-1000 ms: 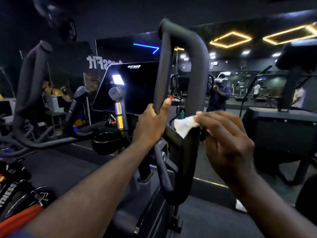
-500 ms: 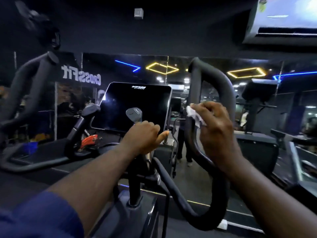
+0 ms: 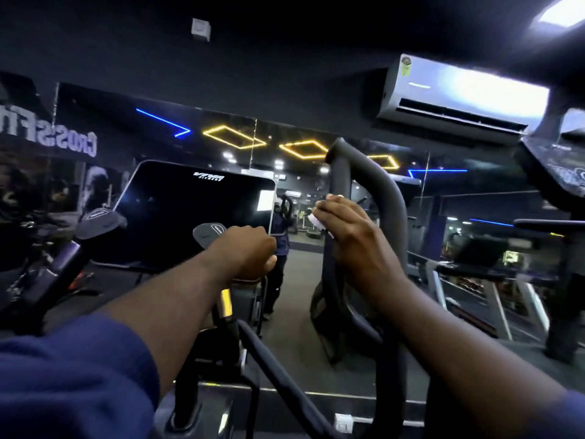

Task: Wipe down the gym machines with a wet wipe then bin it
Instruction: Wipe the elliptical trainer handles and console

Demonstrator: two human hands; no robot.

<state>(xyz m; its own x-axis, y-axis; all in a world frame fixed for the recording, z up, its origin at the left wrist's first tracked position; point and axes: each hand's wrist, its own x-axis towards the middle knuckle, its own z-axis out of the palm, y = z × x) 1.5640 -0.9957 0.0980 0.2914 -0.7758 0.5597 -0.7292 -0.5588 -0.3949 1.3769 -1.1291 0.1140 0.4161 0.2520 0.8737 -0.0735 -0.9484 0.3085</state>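
Observation:
My right hand (image 3: 354,242) grips the inner bar of the black looped handle (image 3: 384,191) of the gym machine, with the white wet wipe (image 3: 316,220) bunched under its fingers; only a small edge of the wipe shows. My left hand (image 3: 250,251) is curled around the short upright handle (image 3: 210,232) with the silver-and-gold sensor band, just left of the loop. The machine's dark console screen (image 3: 190,213) stands behind my left hand.
A second short handle (image 3: 98,218) rises at the left. A wall mirror (image 3: 304,185) ahead reflects the gym and a person. An air conditioner (image 3: 459,93) hangs at upper right. A treadmill (image 3: 493,274) stands to the right.
My right hand slid the wipe up the inner bar of the looped handle. My left hand moved off the loop onto the short upright handle. The view tilted upward.

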